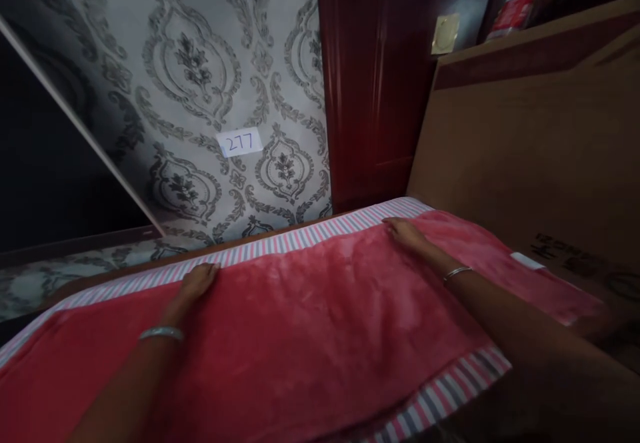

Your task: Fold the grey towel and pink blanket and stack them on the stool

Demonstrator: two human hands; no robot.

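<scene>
A pinkish-red plush blanket point(300, 316) with a striped border spreads across the surface in front of me. My left hand point(200, 279) has its fingers curled at the blanket's far side, beside the striped border. Farther right, my right hand point(406, 234) pinches the fabric where the plush meets that border. Both wrists wear a silvery bangle. Between the hands the plush shows soft wrinkles, and the near striped edge hangs at the lower right.
A large cardboard box point(520, 143) stands at the right, with a red-labelled bottle point(520, 3) above its top edge. Behind are patterned wallpaper point(200, 96) with a paper marked 277 point(240, 142) and a dark red wood panel point(370, 96). A dark screen-like panel point(55, 150) is at left.
</scene>
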